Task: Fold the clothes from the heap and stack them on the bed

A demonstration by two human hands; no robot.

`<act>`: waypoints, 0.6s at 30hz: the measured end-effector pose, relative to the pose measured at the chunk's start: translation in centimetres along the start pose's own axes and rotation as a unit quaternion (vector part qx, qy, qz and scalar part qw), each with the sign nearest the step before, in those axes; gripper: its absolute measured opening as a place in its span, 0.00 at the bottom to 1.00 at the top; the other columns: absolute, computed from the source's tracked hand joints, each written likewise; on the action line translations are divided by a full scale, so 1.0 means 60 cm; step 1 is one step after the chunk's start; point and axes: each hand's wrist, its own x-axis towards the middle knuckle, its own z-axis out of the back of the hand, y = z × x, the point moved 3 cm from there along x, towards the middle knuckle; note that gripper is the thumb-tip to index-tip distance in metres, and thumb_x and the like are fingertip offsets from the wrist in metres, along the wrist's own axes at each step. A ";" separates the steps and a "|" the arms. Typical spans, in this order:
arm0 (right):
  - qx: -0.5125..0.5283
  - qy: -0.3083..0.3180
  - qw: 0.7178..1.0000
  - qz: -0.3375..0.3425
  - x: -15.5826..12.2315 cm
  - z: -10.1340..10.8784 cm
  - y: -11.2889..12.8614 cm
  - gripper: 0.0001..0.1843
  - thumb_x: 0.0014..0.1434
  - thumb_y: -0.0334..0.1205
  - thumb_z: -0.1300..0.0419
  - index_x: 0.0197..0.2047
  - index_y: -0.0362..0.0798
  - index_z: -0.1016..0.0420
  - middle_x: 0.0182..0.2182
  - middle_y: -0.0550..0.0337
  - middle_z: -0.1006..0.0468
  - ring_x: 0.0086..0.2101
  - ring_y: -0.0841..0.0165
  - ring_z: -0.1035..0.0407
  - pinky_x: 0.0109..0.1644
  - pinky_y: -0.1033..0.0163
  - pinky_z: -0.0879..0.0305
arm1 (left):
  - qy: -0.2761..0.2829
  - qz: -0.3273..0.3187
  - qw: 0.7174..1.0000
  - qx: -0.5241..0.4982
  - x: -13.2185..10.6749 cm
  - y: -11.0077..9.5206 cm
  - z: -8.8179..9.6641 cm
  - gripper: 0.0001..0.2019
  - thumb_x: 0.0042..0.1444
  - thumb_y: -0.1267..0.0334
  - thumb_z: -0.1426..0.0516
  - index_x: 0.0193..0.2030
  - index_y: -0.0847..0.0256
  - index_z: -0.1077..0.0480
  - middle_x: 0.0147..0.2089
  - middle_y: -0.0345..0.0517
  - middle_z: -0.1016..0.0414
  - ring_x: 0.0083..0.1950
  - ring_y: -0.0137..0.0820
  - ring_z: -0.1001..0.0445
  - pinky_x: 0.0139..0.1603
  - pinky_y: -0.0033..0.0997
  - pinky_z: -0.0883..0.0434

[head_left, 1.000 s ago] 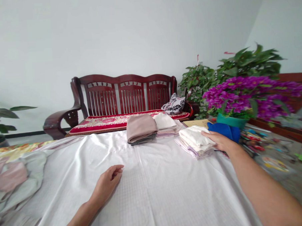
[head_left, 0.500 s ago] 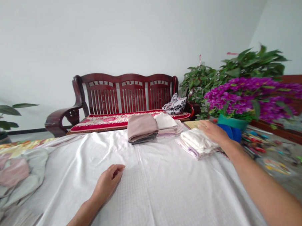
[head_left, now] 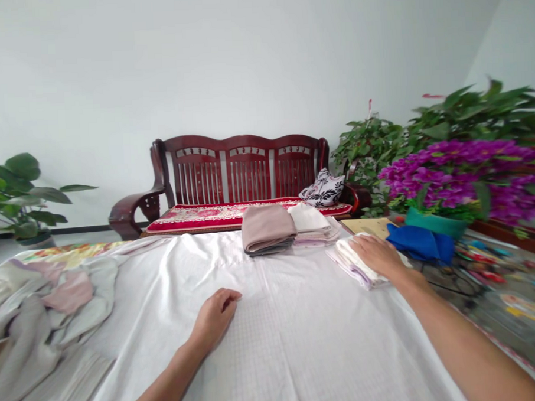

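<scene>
My right hand (head_left: 376, 256) lies flat, fingers together, on top of a stack of folded white and lilac cloths (head_left: 352, 264) at the right side of the white sheet (head_left: 273, 336). My left hand (head_left: 215, 318) rests on the sheet near its middle, fingers loosely curled, holding nothing. Further back lie a folded taupe cloth (head_left: 267, 229) and a folded cream pile (head_left: 311, 223), side by side.
A heap of unfolded pink and grey cloths (head_left: 42, 314) lies at the left. A blue cloth (head_left: 418, 243) and a teal pot of purple flowers (head_left: 453, 180) stand at the right beside scattered small items. A dark wooden bench (head_left: 240, 184) and potted plants stand behind.
My right hand slid from the stack's right edge to its far corner, then settled on top of the stack. The camera turned left. My left hand stayed where it was.
</scene>
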 end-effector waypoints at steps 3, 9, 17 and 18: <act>0.020 -0.021 0.998 0.047 -0.043 -0.042 0.092 0.22 0.66 0.50 0.51 0.55 0.51 0.25 0.57 0.51 0.24 0.61 0.55 0.36 0.68 0.46 0.47 | -0.005 -0.005 1.000 -0.003 0.002 -0.001 -0.002 0.12 0.56 0.68 0.48 0.39 0.58 0.23 0.40 0.45 0.20 0.42 0.35 0.23 0.46 0.34 0.30; 0.066 0.159 0.973 0.157 -0.147 -0.246 0.266 0.27 0.68 0.50 0.55 0.60 0.47 0.28 0.59 0.47 0.25 0.59 0.58 0.33 0.65 0.52 0.40 | -0.017 -0.009 1.000 -0.006 0.002 0.005 -0.004 0.13 0.53 0.71 0.48 0.39 0.60 0.22 0.39 0.46 0.20 0.41 0.35 0.24 0.45 0.34 0.31; -0.136 0.086 0.970 0.182 -0.170 -0.348 0.282 0.27 0.67 0.45 0.52 0.66 0.47 0.33 0.67 0.46 0.36 0.67 0.51 0.45 0.68 0.40 0.49 | -0.059 0.043 0.992 -0.101 -0.001 0.020 0.000 0.13 0.53 0.71 0.45 0.42 0.60 0.22 0.38 0.46 0.20 0.41 0.35 0.23 0.46 0.35 0.29; -0.135 0.086 0.970 0.186 -0.169 -0.349 0.279 0.27 0.67 0.46 0.52 0.65 0.47 0.32 0.67 0.47 0.35 0.66 0.51 0.44 0.68 0.41 0.48 | -0.072 0.055 0.989 -0.113 0.000 0.025 -0.001 0.13 0.53 0.71 0.45 0.43 0.60 0.22 0.39 0.46 0.20 0.41 0.35 0.23 0.46 0.35 0.28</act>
